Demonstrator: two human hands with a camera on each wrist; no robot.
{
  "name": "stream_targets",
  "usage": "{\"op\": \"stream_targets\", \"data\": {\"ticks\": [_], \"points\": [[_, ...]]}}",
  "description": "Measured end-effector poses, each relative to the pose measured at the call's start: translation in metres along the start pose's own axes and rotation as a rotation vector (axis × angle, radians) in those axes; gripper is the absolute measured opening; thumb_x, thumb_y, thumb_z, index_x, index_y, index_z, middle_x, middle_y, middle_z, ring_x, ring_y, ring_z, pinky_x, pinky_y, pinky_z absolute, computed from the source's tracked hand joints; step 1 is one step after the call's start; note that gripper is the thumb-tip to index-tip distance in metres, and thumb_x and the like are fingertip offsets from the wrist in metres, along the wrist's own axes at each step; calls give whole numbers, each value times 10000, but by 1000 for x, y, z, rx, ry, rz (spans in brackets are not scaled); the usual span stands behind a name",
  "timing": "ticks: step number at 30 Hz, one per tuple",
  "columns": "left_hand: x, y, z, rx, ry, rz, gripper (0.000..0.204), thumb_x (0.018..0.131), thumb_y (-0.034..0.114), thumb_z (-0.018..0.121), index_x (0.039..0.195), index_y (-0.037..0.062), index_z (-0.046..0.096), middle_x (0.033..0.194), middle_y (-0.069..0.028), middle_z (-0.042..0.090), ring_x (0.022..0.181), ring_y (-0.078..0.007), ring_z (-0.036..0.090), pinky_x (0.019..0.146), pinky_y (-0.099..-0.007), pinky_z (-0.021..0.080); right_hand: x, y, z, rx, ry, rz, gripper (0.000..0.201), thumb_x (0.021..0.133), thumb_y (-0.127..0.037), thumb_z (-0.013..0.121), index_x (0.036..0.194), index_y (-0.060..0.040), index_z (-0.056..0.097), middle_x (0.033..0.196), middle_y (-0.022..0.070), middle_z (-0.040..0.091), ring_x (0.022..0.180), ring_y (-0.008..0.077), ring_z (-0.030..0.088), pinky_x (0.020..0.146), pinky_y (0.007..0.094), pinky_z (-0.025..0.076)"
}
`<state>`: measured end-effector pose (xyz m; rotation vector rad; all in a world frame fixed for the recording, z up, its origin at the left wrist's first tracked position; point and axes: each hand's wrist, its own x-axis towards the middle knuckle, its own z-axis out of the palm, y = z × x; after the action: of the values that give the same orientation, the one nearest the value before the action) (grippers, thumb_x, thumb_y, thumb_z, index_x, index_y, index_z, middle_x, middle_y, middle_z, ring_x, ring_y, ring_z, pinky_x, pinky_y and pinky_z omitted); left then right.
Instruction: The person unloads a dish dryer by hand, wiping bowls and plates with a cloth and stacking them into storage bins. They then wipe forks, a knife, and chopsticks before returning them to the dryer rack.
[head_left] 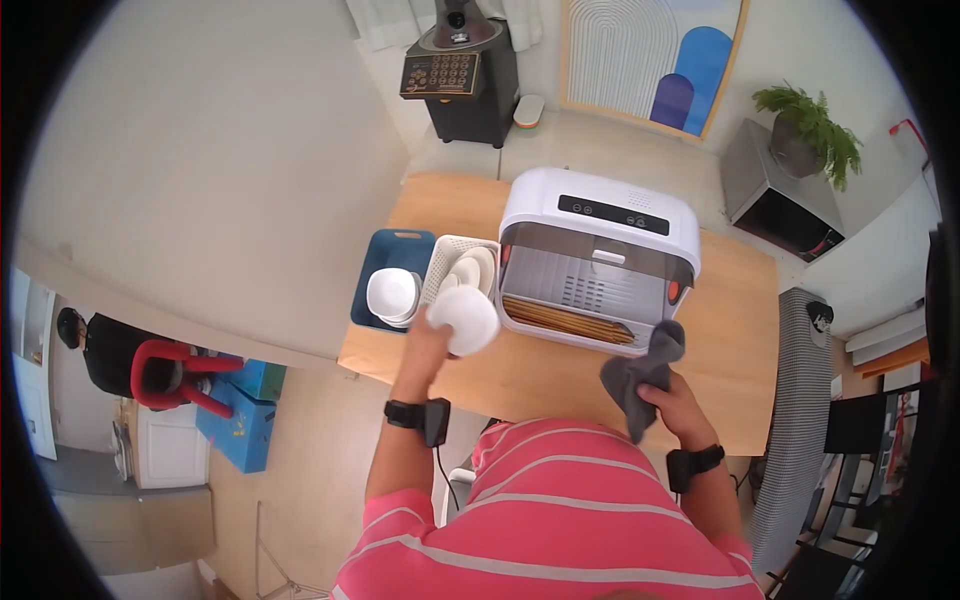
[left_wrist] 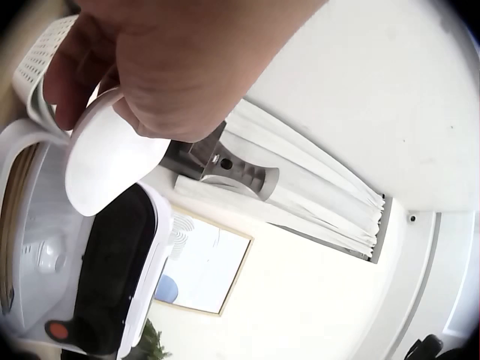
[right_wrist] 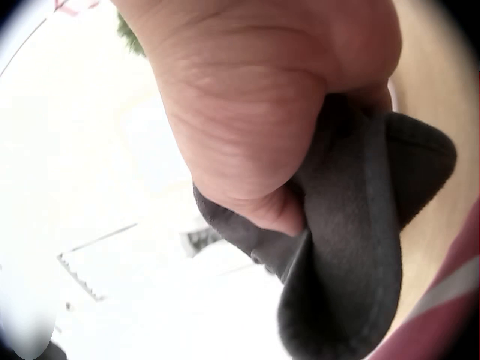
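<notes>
My left hand (head_left: 426, 352) pinches the edge of a white plate (head_left: 470, 320), held in front of the white perforated basket, where more white dishes (head_left: 470, 272) stand. In the left wrist view the thumb and fingers of the left hand (left_wrist: 161, 71) grip the rim of the plate (left_wrist: 112, 154). My right hand (head_left: 680, 405) holds a crumpled dark grey cloth (head_left: 640, 380) near the table's front. In the right wrist view the cloth (right_wrist: 345, 225) hangs in folds from the right hand (right_wrist: 255, 97).
A white cabinet (head_left: 600, 200) with its front uncovered holds wooden chopsticks (head_left: 570, 322) on the wooden table (head_left: 730, 350). Left of the basket (head_left: 436, 262), a blue tray (head_left: 368, 280) holds white bowls (head_left: 392, 293). A black machine (head_left: 465, 110) and a microwave (head_left: 785, 205) stand behind.
</notes>
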<state>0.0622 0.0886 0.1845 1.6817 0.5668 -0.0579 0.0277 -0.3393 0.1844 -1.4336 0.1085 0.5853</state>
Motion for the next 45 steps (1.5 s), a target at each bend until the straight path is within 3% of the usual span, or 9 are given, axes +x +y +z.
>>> {"op": "stream_targets", "data": {"ticks": [6,10,20,26,35,37,38,43,45], "points": [[-37,-5,104,-315,-813,-131,544,1002,194,530,1511,30,431,1353,-153,619,1181,-296,662,852,-469,633,56,-41,80,-754,48,-682,453,870,-103,718,1303,-7,626,1274,182,661,1206,335,619,1016,413,492],[-33,-16,105,-721,-1215,-397,635,1060,476,515,1542,84,386,1414,-153,588,1214,-321,646,890,-505,615,63,-52,77,-810,-54,-476,446,807,-77,738,1248,-50,674,1158,165,664,1120,374,626,952,431,510],[-47,-2,115,-645,-1014,-302,902,910,789,469,1544,153,386,1496,-71,524,1347,-267,551,1046,-521,510,64,-80,87,-922,20,-585,501,741,-65,820,1222,-81,680,1092,135,682,1005,348,682,870,410,552],[-35,-3,121,-592,-1196,-142,1035,834,855,500,1563,135,360,1477,-38,538,1352,-180,533,1080,-435,476,66,-81,85,-867,168,-619,526,746,-37,809,1246,-65,649,1097,142,673,1020,371,676,862,414,555],[-44,37,131,-624,-951,182,1077,695,221,977,1551,149,328,1616,-92,355,1468,-228,391,1167,-396,372,65,-49,74,-599,253,-533,502,875,-87,755,1344,-55,578,1181,103,666,1112,268,673,924,381,541],[-47,41,136,-408,-954,536,1101,626,88,988,1523,145,353,1632,-126,337,1503,-252,349,1210,-396,319,69,-28,66,5,-107,-223,499,934,-116,731,1393,-79,539,1266,56,634,1137,211,659,939,354,544],[-48,46,135,-285,-971,574,1105,625,77,980,1537,139,360,1644,-159,320,1529,-265,309,1234,-387,277,59,-31,65,437,-282,-32,484,959,-146,725,1402,-109,533,1324,43,607,1150,193,651,965,346,549],[-47,58,128,-49,-985,580,1148,655,129,969,1598,107,314,1648,-160,321,1528,-269,309,1234,-381,278,46,-31,69,435,-369,69,470,970,-180,722,1395,-109,535,1315,57,616,1180,185,634,1008,350,550],[-45,54,126,-143,-1132,341,1174,700,240,954,1627,84,249,1649,-137,321,1524,-259,312,1234,-377,275,49,-11,68,434,-300,95,466,985,-191,703,1405,-89,528,1325,62,614,1191,197,630,1008,350,546]]}}
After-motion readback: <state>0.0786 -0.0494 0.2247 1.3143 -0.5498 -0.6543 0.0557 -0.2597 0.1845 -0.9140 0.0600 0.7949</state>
